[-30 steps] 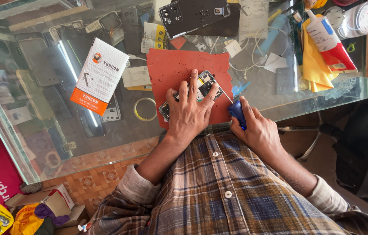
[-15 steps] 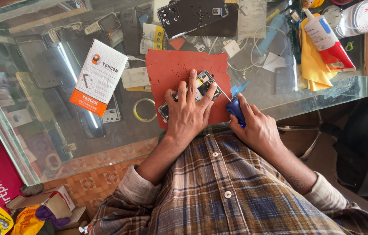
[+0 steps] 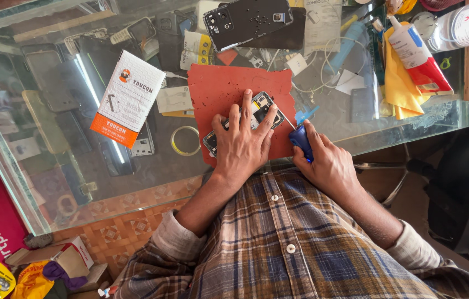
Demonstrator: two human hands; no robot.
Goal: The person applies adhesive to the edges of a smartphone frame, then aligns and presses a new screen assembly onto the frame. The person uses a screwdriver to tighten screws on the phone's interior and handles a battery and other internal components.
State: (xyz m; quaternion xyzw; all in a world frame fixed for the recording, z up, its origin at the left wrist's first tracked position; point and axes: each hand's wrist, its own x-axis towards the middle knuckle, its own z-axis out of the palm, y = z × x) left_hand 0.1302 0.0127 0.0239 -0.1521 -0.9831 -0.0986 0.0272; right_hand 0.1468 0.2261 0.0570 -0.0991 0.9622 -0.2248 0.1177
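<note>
bare red mat (image 3: 218, 88) open above left hand (image 3: 242, 147). white-orange box (image 3: 127, 97) and tape ring (image 3: 184, 140) block the left; cables (image 3: 323, 66), yellow cloth (image 3: 399, 83), glue bottle (image 3: 414, 52) crowd the right.

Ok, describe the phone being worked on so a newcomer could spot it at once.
On the glass counter lies a red mat. On its near part lies the opened phone, pinned under the left hand, with the right hand bringing a blue screwdriver to it. Unlike the black phone back beyond the mat, its insides show.
</note>
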